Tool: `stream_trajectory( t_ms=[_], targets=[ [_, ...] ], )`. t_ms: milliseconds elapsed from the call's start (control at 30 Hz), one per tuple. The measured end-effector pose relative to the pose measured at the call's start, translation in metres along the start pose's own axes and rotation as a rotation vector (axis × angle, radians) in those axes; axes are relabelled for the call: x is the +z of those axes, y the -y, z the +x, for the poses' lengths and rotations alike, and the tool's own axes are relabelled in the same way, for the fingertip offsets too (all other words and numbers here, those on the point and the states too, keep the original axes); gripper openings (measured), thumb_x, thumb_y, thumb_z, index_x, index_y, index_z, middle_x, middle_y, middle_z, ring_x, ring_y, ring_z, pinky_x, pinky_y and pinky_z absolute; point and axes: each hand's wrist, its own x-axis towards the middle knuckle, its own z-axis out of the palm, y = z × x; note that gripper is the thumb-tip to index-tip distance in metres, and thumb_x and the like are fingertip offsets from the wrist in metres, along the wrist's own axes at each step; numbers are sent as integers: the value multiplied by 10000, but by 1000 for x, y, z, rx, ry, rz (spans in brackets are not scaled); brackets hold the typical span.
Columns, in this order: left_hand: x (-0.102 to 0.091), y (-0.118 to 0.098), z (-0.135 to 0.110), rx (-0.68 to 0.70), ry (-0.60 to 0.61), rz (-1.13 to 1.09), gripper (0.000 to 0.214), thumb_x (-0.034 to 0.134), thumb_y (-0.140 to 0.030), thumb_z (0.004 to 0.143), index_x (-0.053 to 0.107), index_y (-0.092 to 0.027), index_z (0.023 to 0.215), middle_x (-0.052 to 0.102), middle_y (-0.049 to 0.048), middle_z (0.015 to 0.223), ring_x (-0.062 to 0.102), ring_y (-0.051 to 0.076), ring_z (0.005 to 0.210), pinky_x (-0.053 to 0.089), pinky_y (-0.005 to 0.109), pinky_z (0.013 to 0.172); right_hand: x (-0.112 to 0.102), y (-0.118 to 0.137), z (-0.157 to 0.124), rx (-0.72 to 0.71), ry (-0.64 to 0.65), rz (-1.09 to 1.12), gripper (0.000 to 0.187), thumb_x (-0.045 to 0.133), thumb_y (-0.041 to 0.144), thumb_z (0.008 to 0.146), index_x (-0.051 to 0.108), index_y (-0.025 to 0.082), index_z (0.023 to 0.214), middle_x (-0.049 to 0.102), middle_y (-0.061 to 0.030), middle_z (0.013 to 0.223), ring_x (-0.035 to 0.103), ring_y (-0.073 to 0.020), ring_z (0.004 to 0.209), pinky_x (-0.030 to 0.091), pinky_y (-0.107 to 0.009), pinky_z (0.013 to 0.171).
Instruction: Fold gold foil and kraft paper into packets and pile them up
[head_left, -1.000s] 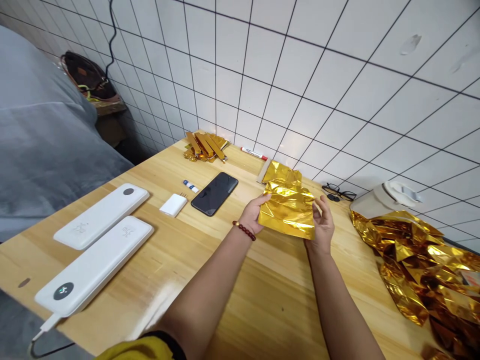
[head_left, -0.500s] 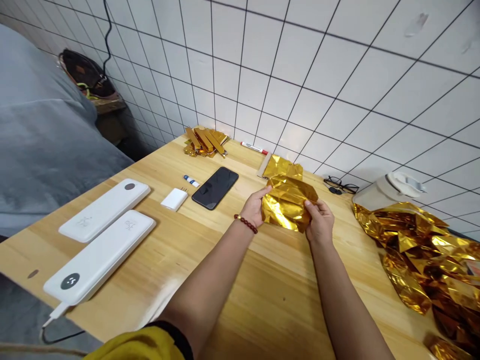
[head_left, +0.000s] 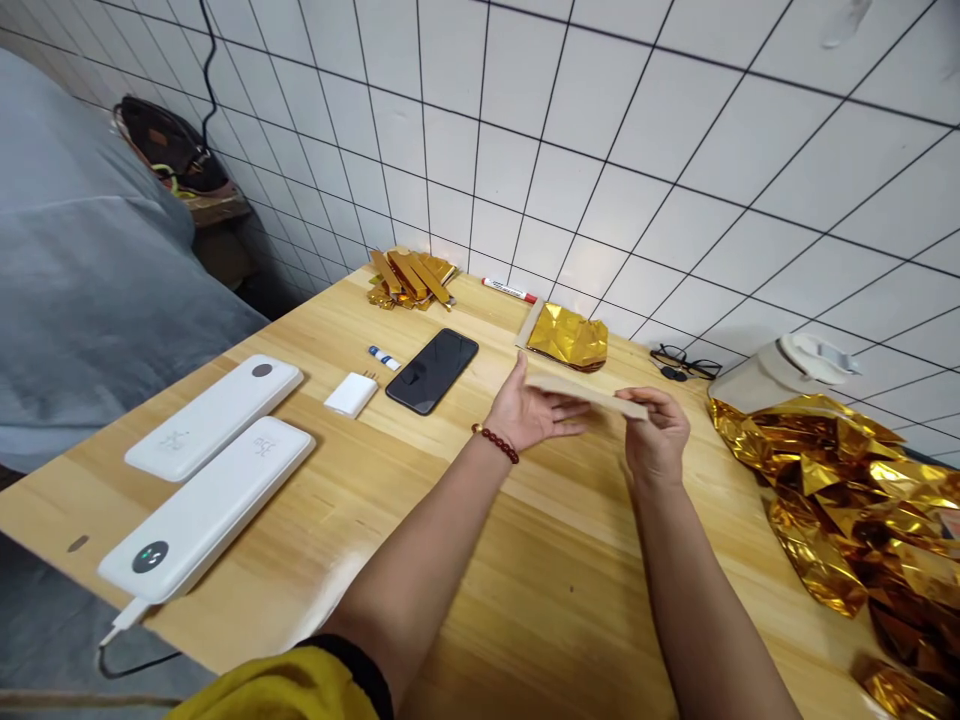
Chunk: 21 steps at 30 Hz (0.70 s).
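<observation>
A thin flat tan sheet (head_left: 592, 394), paper or card, shows edge-on a little above the wooden table (head_left: 525, 560). My left hand (head_left: 529, 412) lies under its left part with the fingers stretched out and the thumb up. My right hand (head_left: 660, 435) pinches its right end. Just behind the hands, a crumpled gold foil piece (head_left: 568, 337) rests on a tan card near the wall.
A black phone (head_left: 432, 371), a white charger plug (head_left: 350, 394), a small tube (head_left: 383, 357) and two white power banks (head_left: 206, 470) lie to the left. Folded gold strips (head_left: 409, 277) and a red marker (head_left: 508, 291) sit by the wall. Glasses (head_left: 679, 363), a lidded container (head_left: 780, 378) and heaped gold foil (head_left: 847, 490) are right.
The gold foil sheet held up between both hands is gone from the hands. They now hold a flat tan sheet edge-on, lower and nearer the table. The camera shifted slightly.
</observation>
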Motion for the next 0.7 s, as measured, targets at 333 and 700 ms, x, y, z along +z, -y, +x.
stream_trajectory(
  t_ms=[333, 700],
  targets=[
    [5, -1, -4, 224, 50, -171, 633, 518, -565, 833, 547, -116, 1279, 652, 157, 1196, 586, 324, 1142, 410, 484, 1016, 2, -9, -8, -362, 418, -614, 346, 754, 189, 668, 723, 295, 996, 606, -79, 1247, 569, -273, 1146, 441, -498, 998],
    [3, -5, -1, 198, -220, -185, 408, 587, -244, 750, 607, -126, 1140, 727, 92, 942, 679, 274, 941, 488, 440, 939, -2, -13, -7, -175, 317, -463, 202, 736, 273, 739, 746, 277, 940, 577, -96, 1271, 530, -253, 1212, 384, -460, 1048]
  ],
)
